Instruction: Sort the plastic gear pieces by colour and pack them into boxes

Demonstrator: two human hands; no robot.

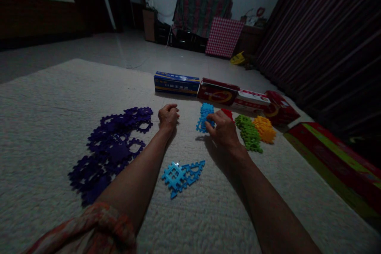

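Note:
My left hand (168,116) rests on the pale mat with its fingers curled into a loose fist. Nothing shows sticking out of it. My right hand (224,130) reaches to a stack of light blue interlocking plastic tiles (206,110); thumb and forefinger are pinched on a blue tile at the near end. Closer to me lie two more blue tiles, a square one (173,175) overlapping a triangular one (195,172). Left of my left hand spreads a heap of purple tiles (114,143). Red tiles (227,114) are partly hidden behind my right hand.
Green tiles (249,133) and yellow tiles (264,129) lie right of my right hand. Behind stand a blue box (176,84) and several red boxes (218,92) in a row. A large red and green box (333,158) borders the quilted mat (202,222) on the right.

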